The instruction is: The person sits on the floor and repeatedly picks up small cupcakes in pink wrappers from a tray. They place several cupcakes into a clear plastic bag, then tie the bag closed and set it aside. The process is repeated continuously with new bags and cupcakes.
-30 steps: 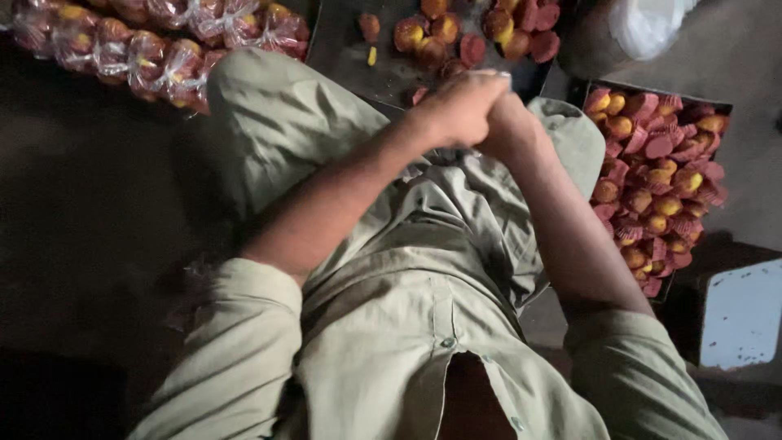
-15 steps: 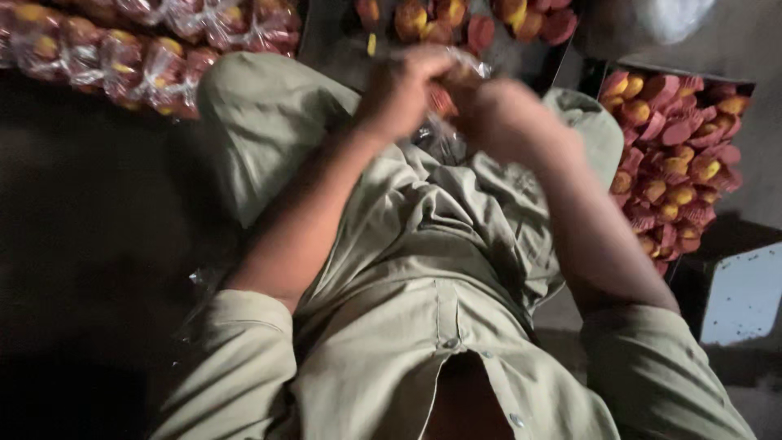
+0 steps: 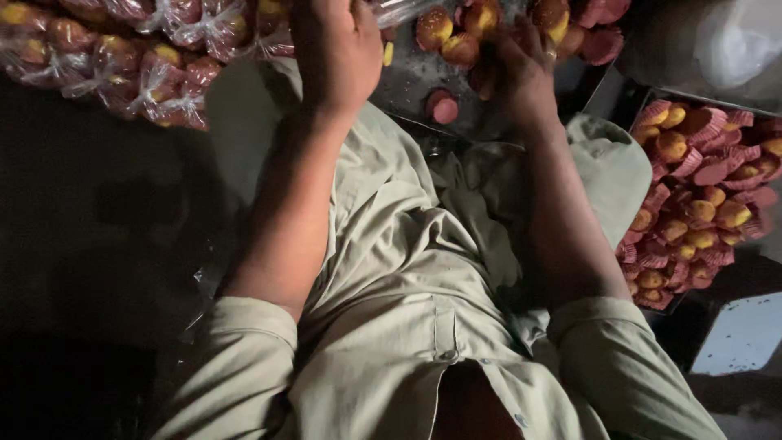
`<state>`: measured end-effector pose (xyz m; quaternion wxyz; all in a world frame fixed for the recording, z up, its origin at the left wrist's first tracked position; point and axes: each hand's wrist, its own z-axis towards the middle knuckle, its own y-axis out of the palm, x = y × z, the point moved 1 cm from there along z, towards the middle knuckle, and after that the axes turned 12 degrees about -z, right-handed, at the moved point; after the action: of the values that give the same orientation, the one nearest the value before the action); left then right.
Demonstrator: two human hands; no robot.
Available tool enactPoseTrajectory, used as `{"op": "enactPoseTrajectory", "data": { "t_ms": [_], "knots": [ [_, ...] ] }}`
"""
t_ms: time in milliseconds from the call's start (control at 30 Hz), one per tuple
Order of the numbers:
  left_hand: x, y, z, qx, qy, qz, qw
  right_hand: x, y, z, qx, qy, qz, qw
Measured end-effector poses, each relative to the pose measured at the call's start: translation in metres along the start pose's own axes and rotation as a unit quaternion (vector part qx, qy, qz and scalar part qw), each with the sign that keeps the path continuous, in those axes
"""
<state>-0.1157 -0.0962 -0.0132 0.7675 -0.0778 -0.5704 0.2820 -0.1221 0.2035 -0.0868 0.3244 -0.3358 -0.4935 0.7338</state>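
My left hand (image 3: 338,49) is raised at the top of the view, fingers curled around the edge of a clear plastic bag (image 3: 403,10). To its right, my right hand (image 3: 525,73) rests with bent fingers among loose yellow cupcakes in pink paper cups (image 3: 456,41) on a dark metal tray (image 3: 407,77). Whether it grips one is hidden by the back of the hand. A single pink-cupped cake (image 3: 444,106) lies alone on the tray between my hands. My lap in khaki clothing fills the middle.
Several clear bags filled with cupcakes (image 3: 147,65) lie in a row at the upper left. A box (image 3: 700,195) packed with more cupcakes stands at the right. A white bag (image 3: 733,41) sits at the top right, a pale flat panel (image 3: 737,334) at the lower right.
My hands were together over my lap around a clear bag. They have separated and moved up toward the tray, the left one to the left, the right one onto the cupcakes.
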Motion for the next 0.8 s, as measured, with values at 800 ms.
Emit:
{"op": "enactPoseTrajectory", "data": {
  "t_ms": [800],
  "knots": [
    [0.013,-0.022,0.003,0.1,-0.045,-0.179,0.978,-0.004,0.022,0.034,0.017,0.091,0.075,0.993]
  ]
}}
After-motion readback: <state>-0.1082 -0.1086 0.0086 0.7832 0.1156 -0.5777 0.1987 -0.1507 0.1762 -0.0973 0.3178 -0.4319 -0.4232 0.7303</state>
